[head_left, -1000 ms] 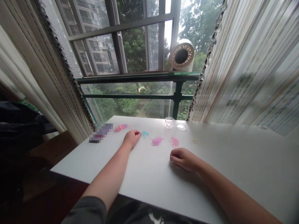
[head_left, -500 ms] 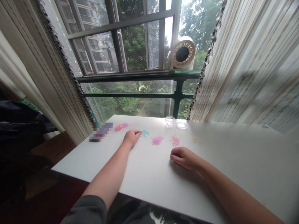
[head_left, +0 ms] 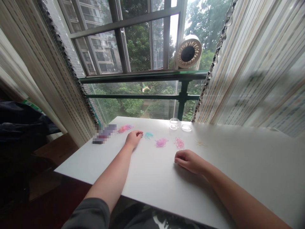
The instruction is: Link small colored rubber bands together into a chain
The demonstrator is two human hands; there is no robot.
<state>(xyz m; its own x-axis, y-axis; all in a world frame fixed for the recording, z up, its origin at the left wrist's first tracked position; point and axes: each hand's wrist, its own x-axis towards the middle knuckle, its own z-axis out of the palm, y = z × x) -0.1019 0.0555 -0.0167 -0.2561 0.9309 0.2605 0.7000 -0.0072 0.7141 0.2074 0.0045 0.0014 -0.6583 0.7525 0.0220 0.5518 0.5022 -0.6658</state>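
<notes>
My left hand [head_left: 134,139] rests over the white table, thumb and fingertips pinched together. It is just left of a small turquoise pile [head_left: 149,135] of what look like thin rubber bands; anything in the pinch is too small to make out. On the table near the front, my right hand [head_left: 188,161] lies with its fingers curled in and nothing visible in them. Above it sits a pink pile [head_left: 179,143], with a purple-pink pile [head_left: 161,142] to the left and a sparse yellowish pile [head_left: 199,142] to the right. A mixed-colour pile [head_left: 125,128] lies beyond my left hand.
A clear round jar [head_left: 174,124] and a clear lid [head_left: 186,128] stand at the table's back edge. A pixelated object [head_left: 104,134] is at the left edge. Behind the white table [head_left: 147,171] are a green railing [head_left: 143,76], a white fan [head_left: 188,52] and curtains [head_left: 252,63].
My left hand has drawn slightly left, so a gap now shows between its fingertips and the turquoise pile. My right hand stays in place. The view has shifted a little.
</notes>
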